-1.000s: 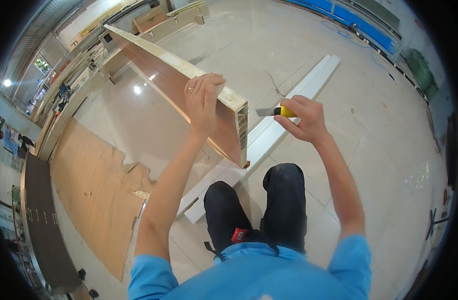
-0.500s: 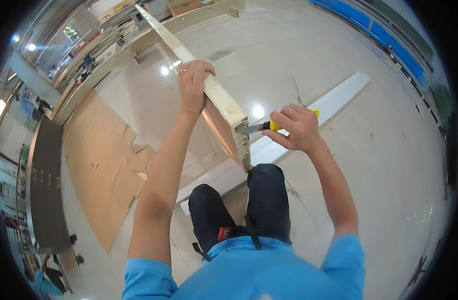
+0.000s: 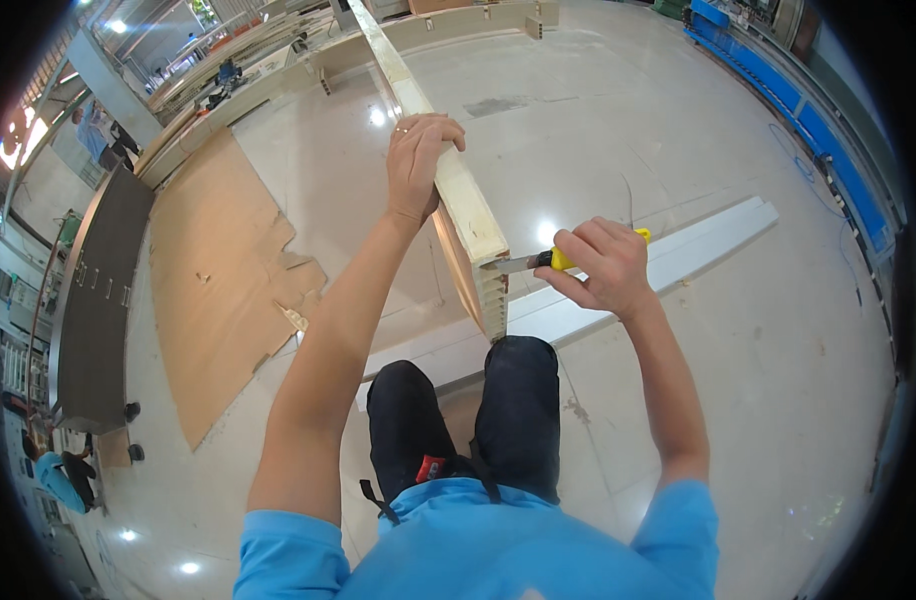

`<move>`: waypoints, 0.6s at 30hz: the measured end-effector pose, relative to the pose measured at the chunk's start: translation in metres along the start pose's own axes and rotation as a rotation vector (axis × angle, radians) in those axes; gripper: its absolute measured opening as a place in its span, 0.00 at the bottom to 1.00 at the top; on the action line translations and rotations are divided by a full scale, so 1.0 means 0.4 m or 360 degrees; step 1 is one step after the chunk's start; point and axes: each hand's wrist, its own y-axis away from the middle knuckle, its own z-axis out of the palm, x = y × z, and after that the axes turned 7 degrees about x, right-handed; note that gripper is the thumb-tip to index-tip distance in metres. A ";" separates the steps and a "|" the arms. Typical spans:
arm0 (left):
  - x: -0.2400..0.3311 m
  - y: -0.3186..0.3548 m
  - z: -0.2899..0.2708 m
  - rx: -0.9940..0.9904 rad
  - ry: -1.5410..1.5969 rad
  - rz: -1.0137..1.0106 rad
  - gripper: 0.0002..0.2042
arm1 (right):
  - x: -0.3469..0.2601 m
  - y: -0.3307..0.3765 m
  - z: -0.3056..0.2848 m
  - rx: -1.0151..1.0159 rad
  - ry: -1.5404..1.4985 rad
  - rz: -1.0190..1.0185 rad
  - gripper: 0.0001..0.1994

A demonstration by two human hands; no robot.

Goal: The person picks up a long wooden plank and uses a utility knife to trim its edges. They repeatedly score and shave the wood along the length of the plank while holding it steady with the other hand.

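A long cream hollow-ended plank [image 3: 468, 215] stands on edge in front of me, its ribbed open end near my knees. My left hand [image 3: 418, 165] is closed over its top edge, with the thumb side partly hidden. In my right hand [image 3: 608, 265] is a utility knife [image 3: 561, 259] with a yellow and black handle. Its grey blade points left, and the tip meets the plank's near end just under the top edge. Fingers cover much of the handle.
White planks [image 3: 668, 250] lie on the glossy floor beneath the knife. Torn brown sheeting [image 3: 218, 270] spreads at the left, beside a dark panel with handles [image 3: 98, 290]. A cream beam [image 3: 418, 45] crosses the far side. Two people [image 3: 63, 478] [image 3: 96, 135] are at the far left.
The whole view has shifted, so the plank and floor things sit slightly to the right. The knife blade has come closer against the plank's end. Both hands keep their grips.
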 end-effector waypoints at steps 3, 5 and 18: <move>0.003 0.000 0.002 0.0014 -0.0005 -0.0006 0.22 | 0.005 -0.001 0.001 -0.0017 0.0016 -0.0003 0.20; 0.006 0.004 0.004 0.0017 0.0018 -0.0038 0.22 | 0.009 -0.002 0.005 0.0002 0.0007 -0.0018 0.20; 0.008 0.007 0.002 0.0012 0.0077 -0.0057 0.20 | 0.023 -0.026 0.017 0.0078 0.0079 -0.0203 0.20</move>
